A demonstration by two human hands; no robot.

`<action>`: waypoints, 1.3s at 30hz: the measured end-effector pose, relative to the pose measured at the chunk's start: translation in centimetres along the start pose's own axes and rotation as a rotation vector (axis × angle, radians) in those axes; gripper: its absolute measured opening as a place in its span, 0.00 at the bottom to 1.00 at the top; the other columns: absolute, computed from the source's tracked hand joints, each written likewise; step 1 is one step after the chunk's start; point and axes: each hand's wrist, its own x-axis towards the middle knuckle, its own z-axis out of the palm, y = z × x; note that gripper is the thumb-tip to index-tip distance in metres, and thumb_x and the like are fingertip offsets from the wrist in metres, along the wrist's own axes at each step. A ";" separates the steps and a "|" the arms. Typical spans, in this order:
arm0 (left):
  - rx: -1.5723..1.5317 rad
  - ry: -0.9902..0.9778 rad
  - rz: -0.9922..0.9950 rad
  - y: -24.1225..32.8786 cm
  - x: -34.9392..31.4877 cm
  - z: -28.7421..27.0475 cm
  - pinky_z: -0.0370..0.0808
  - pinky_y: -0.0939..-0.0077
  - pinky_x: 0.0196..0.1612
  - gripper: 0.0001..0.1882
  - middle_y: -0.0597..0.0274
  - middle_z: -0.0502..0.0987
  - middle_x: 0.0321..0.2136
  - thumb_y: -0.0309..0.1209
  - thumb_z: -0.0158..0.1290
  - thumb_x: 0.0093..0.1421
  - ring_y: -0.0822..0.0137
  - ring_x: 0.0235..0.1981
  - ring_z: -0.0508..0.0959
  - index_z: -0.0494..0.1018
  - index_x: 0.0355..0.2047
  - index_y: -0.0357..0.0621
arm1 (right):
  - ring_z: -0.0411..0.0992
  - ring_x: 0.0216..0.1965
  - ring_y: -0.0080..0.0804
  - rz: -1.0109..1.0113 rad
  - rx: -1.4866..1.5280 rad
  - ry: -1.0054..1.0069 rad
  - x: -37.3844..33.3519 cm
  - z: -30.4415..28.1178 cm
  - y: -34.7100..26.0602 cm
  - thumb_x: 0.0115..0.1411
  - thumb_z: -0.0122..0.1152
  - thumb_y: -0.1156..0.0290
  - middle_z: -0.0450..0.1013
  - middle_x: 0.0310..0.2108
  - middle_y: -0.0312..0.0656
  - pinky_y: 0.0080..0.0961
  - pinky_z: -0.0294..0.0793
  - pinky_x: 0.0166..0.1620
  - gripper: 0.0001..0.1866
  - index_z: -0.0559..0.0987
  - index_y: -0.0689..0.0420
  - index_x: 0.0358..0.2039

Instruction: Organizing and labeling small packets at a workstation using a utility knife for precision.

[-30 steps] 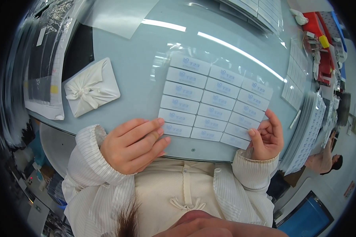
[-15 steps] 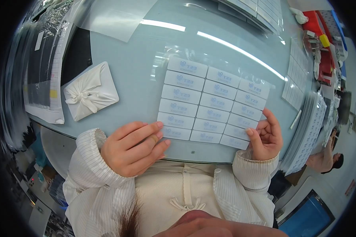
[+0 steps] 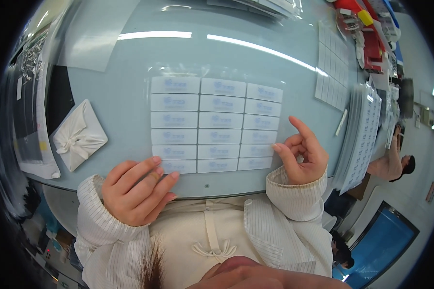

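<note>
A sheet of pale rectangular labels [image 3: 220,120], in three columns with faint blue print, lies on the glass-like tabletop in front of me. My left hand [image 3: 139,191] rests at its lower left corner, fingers stretched out, fingertips on or beside the edge. At the lower right edge is my right hand [image 3: 304,153]. Its thumb tip meets the sheet's edge, the index finger points up and away, and the other fingers curl loosely. Nothing shows between thumb and fingers.
To the left sits a white bundle tied with a cloth knot [image 3: 80,137], beside papers [image 3: 38,159]. A translucent film [image 3: 89,41] lies far left. On the right are another label sheet [image 3: 332,67], a stack of printed sheets [image 3: 359,139] and a red bin [image 3: 372,45]. Other people appear beyond.
The label sheet now lies straighter, its right side no longer slanting down. My right hand has opened off its right edge, index finger lifted. The whole view has shifted slightly.
</note>
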 end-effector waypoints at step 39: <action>0.159 -0.056 -0.105 1.3 2.1 0.7 0.74 0.76 0.35 0.21 0.58 0.79 0.41 0.23 0.65 0.40 0.63 0.33 0.73 0.80 0.39 0.41 | 0.68 0.57 0.45 -0.679 -0.293 -0.200 1.8 -0.7 1.9 0.50 0.68 0.55 0.71 0.54 0.48 0.47 0.59 0.61 0.31 0.74 0.62 0.49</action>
